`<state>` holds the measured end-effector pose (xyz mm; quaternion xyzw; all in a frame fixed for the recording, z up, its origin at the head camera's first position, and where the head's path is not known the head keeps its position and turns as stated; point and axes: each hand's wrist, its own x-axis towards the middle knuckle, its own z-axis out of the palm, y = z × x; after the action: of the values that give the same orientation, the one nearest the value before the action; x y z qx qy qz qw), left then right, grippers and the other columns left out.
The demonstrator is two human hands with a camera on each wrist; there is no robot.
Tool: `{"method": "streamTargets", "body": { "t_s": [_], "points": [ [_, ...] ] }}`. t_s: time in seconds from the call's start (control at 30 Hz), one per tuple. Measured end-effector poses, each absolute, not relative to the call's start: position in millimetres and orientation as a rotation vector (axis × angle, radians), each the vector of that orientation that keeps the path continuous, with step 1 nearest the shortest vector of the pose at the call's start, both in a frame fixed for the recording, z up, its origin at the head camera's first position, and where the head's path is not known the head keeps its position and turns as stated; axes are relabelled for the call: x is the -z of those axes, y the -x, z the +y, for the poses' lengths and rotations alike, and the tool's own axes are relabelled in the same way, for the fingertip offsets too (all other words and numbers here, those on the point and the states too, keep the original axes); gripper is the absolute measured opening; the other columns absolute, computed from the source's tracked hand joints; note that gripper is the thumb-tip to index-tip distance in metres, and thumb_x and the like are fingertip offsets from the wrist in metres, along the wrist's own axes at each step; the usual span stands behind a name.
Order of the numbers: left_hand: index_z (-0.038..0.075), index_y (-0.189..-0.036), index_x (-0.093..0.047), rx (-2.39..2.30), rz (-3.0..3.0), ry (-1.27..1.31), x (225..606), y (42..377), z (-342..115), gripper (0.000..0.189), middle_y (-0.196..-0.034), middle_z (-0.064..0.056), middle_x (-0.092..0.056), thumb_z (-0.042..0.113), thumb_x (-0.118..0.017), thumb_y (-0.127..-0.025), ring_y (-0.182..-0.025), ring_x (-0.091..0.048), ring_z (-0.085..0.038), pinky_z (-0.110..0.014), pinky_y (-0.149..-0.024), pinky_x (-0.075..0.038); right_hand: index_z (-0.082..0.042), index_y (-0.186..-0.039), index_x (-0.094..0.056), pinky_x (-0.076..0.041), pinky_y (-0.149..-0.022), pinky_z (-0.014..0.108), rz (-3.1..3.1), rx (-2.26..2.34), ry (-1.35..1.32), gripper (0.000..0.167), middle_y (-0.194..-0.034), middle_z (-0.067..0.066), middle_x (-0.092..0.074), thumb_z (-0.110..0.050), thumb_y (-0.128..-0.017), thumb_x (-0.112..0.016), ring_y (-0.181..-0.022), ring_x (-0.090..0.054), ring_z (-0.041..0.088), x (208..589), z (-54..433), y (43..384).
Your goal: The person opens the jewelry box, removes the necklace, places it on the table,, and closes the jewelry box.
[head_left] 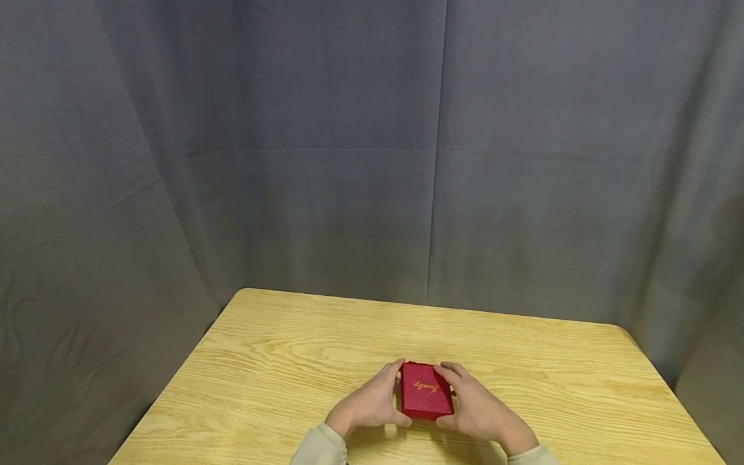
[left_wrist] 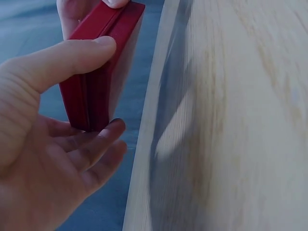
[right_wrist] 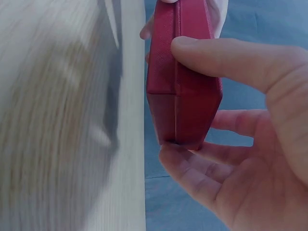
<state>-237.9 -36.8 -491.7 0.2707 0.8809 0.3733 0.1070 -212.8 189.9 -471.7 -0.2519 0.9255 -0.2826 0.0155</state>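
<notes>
Between my two hands is a small red jewelry box [head_left: 426, 387] with gold script on its lid, which reads upside down in the head view. My left hand [head_left: 374, 398] grips its left side, thumb at the near face and fingers round the far edge. On the opposite side my right hand [head_left: 478, 405] holds it the same way. In the left wrist view the box [left_wrist: 103, 72] shows a seam along its side, with the thumb over it. The right wrist view shows the lid and base of the box [right_wrist: 185, 91] meeting at a closed seam, held above the table.
A light wood-grain table [head_left: 279, 361] with rounded far corners lies under the hands. Grey curtains [head_left: 337, 161] hang behind it and along both sides. Shadows of the hands and box fall on the tabletop near its front edge.
</notes>
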Motion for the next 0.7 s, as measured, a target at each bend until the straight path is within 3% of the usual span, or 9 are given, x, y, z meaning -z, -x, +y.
{"method": "streamTargets", "body": {
  "t_s": [0.2, 0.53, 0.7],
  "points": [
    [0.001, -0.148, -0.020, -1.158, 2.567, -0.773, 491.8, 238.1, -38.0, 0.107, -0.129, -0.004, -0.046, 0.022, -0.086, -0.066, -0.117, -0.047, -0.018, -0.041, -0.101, -0.037, 0.004, -0.138, -0.041, -0.049, -0.086, 0.041, 2.871, 0.916, 0.777, 0.082, -0.140, 0.024, -0.036, -0.020, -0.070, -0.081, -0.112, -0.052, 0.032, 469.5, 189.7, 211.9],
    [0.005, -0.147, -0.023, -1.295, 2.476, -0.840, 494.0, 241.0, -37.8, 0.103, -0.119, 0.004, -0.048, 0.016, -0.086, -0.066, -0.105, -0.050, -0.010, -0.032, -0.092, -0.044, 0.002, -0.138, -0.042, -0.048, -0.088, 0.044, 2.909, 0.892, 0.764, 0.083, -0.139, 0.020, -0.037, -0.021, -0.068, -0.082, -0.111, -0.053, 0.030, 468.3, 190.7, 211.5],
    [0.007, -0.148, -0.021, -1.349, 2.441, -0.793, 494.3, 241.1, -36.5, 0.105, -0.122, 0.006, -0.045, 0.016, -0.086, -0.067, -0.107, -0.050, -0.010, -0.033, -0.093, -0.043, 0.002, -0.138, -0.040, -0.049, -0.087, 0.041, 2.944, 0.896, 0.749, 0.087, -0.136, 0.017, -0.041, -0.021, -0.067, -0.084, -0.111, -0.053, 0.028, 467.4, 190.8, 211.8]
  ]
}}
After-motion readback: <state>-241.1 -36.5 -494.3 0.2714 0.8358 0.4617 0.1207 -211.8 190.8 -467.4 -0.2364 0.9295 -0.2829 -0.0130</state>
